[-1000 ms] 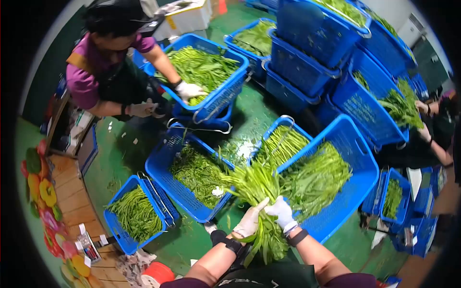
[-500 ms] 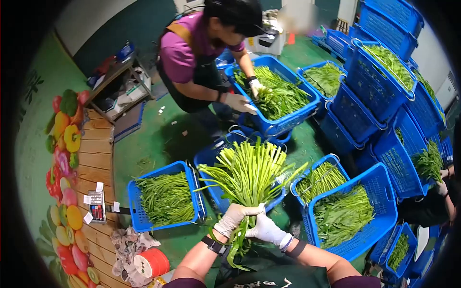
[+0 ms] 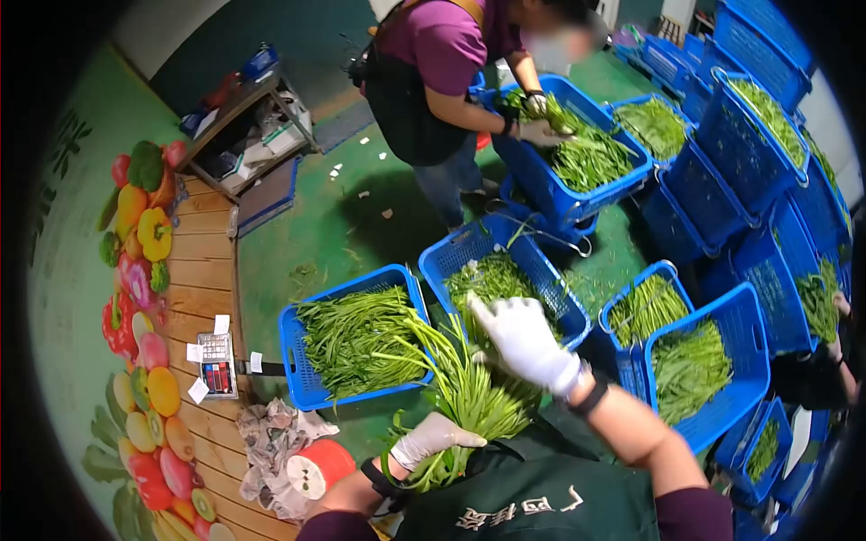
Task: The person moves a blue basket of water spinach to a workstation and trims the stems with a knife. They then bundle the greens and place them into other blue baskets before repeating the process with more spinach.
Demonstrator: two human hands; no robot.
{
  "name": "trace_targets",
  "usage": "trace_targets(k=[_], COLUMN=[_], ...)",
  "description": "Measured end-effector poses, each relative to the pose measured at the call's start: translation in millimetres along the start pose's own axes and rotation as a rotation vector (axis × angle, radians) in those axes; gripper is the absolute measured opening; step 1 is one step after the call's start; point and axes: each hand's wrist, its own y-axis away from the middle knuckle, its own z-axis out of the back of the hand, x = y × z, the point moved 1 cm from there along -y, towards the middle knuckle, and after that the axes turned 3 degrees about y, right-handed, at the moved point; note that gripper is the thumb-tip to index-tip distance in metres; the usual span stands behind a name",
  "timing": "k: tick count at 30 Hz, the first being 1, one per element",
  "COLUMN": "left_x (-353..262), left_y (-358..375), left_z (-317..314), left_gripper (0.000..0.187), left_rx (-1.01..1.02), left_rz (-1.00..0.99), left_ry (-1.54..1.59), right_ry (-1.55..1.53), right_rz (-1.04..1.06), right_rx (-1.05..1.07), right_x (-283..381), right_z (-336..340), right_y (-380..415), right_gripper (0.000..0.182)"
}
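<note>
While gloved left hand point(image 3: 433, 439) grips leafy green bunch point(image 3: 487, 397) low among leaves, gloved right hand point(image 3: 534, 347) is above it, one digit extended; cannot tell whether it grasps anything. Bunch in front of dark apron point(image 3: 550, 491), stems reaching over nearer blue basket point(image 3: 288, 347). Step looks like tidying held bunch; next move calls for steady left hold. Beyond, middle blue basket point(image 3: 538, 261), then co-worker point(image 3: 437, 50) handling greens.
</note>
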Motion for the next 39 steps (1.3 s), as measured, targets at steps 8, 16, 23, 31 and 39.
trace_targets(k=[8, 16, 23, 31, 39], left_x=[-10.2, 12.2, 5.7, -22.3, 3.9], left_y=[28.3, 9.5, -8.0, -36.4, -41.7], left_z=[-29.9, -82.0, -104.8, -110.4, -102.2], left_gripper=[0.059, 0.046, 0.051, 0.069, 0.074], left_rx=[-0.146, -0.304, -0.357, -0.417, -0.427], left_rz=[0.011, -0.14, -0.115, -0.144, -0.14], left_ry=[0.286, 0.288, 0.334, 0.389, 0.506], right_ry=[-0.73, -0.577, -0.379, -0.642, -0.469], right_rz=[-0.282, -0.485, -0.008, -0.013, -0.304], right_rx=[0.419, 0.565, 0.719, 0.591, 0.617], right_x=[-116.1, -163.8, -123.5, -139.8, -184.6], right_z=[-86.5, -127.8, -107.8, -69.9, -76.1], right_y=[24.9, 24.7, 23.6, 28.1, 37.7], right_gripper=[0.058, 0.031, 0.018, 0.044, 0.057])
